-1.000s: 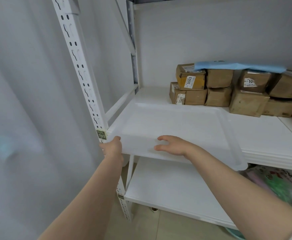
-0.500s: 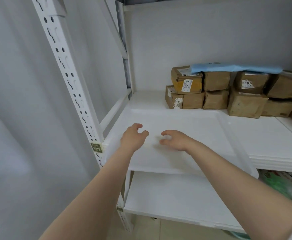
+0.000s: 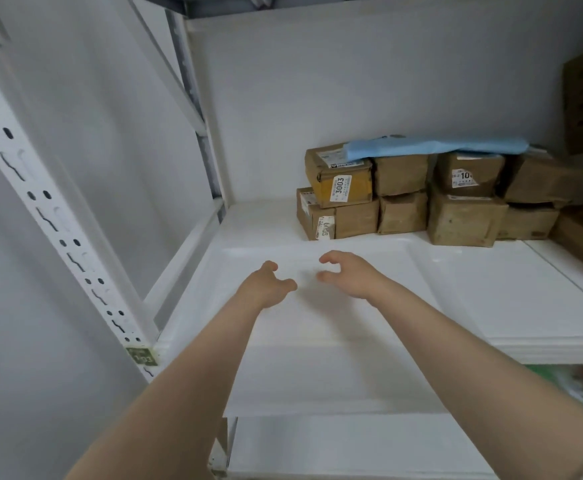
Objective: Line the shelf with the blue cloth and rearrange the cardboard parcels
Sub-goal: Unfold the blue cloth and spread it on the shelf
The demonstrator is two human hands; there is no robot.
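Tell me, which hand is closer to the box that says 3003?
Right. The right hand is below the 3003 box in the picture, almost straight in front of it. The left hand is farther away, off to the left.

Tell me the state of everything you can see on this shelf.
cardboard parcels: closed, stacked two high at the back.
blue cloth: folded, lying on top of the parcels.
white tray: flat on the shelf, front edge overhanging.
left hand: open, empty, over the tray.
right hand: open, empty, over the tray.
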